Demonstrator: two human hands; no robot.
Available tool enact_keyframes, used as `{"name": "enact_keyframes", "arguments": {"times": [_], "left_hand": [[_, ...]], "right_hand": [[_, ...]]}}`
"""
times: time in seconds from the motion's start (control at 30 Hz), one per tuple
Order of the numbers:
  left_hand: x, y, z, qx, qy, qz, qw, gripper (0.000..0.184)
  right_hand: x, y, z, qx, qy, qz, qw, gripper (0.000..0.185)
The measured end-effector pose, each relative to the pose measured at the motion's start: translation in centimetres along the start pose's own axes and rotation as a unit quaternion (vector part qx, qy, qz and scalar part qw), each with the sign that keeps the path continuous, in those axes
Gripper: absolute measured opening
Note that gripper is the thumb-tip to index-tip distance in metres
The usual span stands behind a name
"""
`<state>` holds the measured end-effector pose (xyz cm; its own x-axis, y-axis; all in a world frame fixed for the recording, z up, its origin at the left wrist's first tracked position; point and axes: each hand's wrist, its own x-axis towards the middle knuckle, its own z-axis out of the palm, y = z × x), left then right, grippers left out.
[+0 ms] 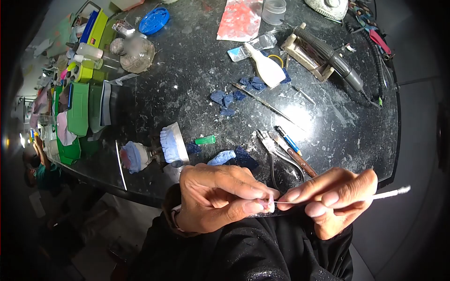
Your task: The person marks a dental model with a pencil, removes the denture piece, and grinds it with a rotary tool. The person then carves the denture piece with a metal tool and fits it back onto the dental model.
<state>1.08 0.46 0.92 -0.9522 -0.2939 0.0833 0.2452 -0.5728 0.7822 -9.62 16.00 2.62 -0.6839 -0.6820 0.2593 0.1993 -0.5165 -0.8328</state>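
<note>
Left-hand grip is clamped on a small pink-and-whitish piece, pinched between thumb and fingertips so that much of it is hidden. Right-hand grip is clamped on a slender, pale, stick-shaped tool, whose fine front end reaches the small piece just beside the left fingertips; whether it touches there, I cannot tell. Both hands are near each other, at the near edge of the black, white-flecked counter, in front of black clothing dusted with pale specks.

Just beyond the hands lie silver metal pliers, their handles toward the person, with a brown-handled tool and a blue pen-shaped tool beside them. A light-blue moulded lump lies past the left hand, near a crumpled dark-blue scrap. To the left are a short green plastic cylinder, a dental cast with pale-blue teeth on a white base and, farther left, a second blue-and-white cast.

Farther back, a white plastic bottle with a tapering nozzle is near a black cylindrical handpiece on a grimy cream stand. At the far side are a red-smeared pale sheet, a clear plastic jar and a round blue plastic lid.
</note>
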Motion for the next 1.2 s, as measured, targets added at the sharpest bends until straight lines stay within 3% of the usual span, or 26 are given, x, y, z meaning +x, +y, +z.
{"name": "enact_keyframes", "arguments": {"times": [0.1,0.2,0.23,0.4,0.5,0.67,0.77,0.9,1.0,1.03,1.2], "left_hand": [[0.1,-0.1,0.2,0.045,0.004,0.02,0.999,0.015],[0.3,0.1,0.6,0.082,0.007,0.035,0.996,0.014],[0.3,0.1,0.6,0.112,-0.002,0.048,0.993,0.013],[0.2,-0.2,0.5,0.187,-0.004,0.106,0.977,0.013],[0.1,-0.2,0.6,0.228,0.03,0.134,0.964,0.012],[0.0,-0.5,0.4,0.216,0.043,0.166,0.961,0.013],[0.2,-0.3,0.6,0.282,0.032,0.184,0.941,0.012],[0.4,-0.4,0.5,0.345,0.012,0.22,0.913,0.014],[0.3,-0.1,0.4,0.393,-0.003,0.227,0.891,0.014],[0.3,0.0,0.4,0.4,-0.004,0.228,0.887,0.013],[0.4,0.0,0.5,0.458,-0.008,0.25,0.853,0.013]], "right_hand": [[0.4,0.2,0.8,0.04,0.034,0.013,0.999,0.02],[0.2,0.0,1.2,0.104,0.117,0.101,0.982,0.02],[0.5,0.2,1.4,0.003,0.122,0.126,0.984,0.023],[1.3,-0.5,2.1,0.103,0.181,0.252,0.945,0.017],[0.4,0.0,2.3,0.177,0.162,0.332,0.912,0.016],[-0.5,0.6,1.0,0.094,0.089,0.097,0.987,0.02],[-0.9,0.3,0.2,-0.025,0.049,0.041,0.998,0.027],[0.4,-1.0,0.4,-0.288,-0.051,-0.017,0.956,0.026],[0.5,0.0,0.5,-0.259,-0.069,-0.067,0.961,0.026],[0.2,0.2,1.1,-0.283,-0.021,-0.075,0.956,0.017],[0.7,-0.9,0.6,-0.377,-0.097,-0.085,0.917,0.015]]}}
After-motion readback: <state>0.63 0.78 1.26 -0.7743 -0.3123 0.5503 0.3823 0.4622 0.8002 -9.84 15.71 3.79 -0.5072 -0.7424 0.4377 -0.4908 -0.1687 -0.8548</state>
